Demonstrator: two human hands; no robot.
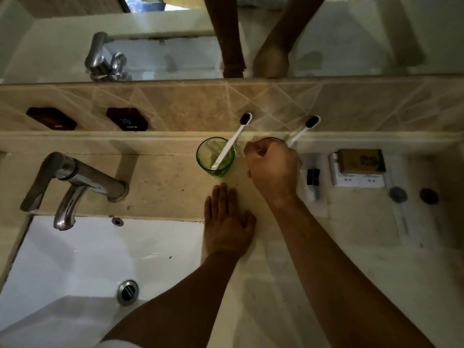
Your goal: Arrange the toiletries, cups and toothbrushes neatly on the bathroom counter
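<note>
A green glass cup (215,156) stands on the counter near the back ledge, with a white toothbrush (234,139) with black bristles leaning in it. Just right of it, my right hand (272,169) is closed around a second cup (272,139), of which only the far rim shows. A second white toothbrush (305,129) with black bristles slants up out of that cup. My left hand (227,223) lies flat on the counter, fingers apart, holding nothing. Right of my right hand lie a small wrapped toiletry (313,180), a brown box on white packets (359,167) and wrapped items with dark round ends (398,194).
A chrome faucet (75,182) stands at the left over the white sink basin (88,259). Two dark hot and cold wall knobs (126,119) sit in the tiled backsplash. A mirror (351,41) runs above the tiles and reflects both arms.
</note>
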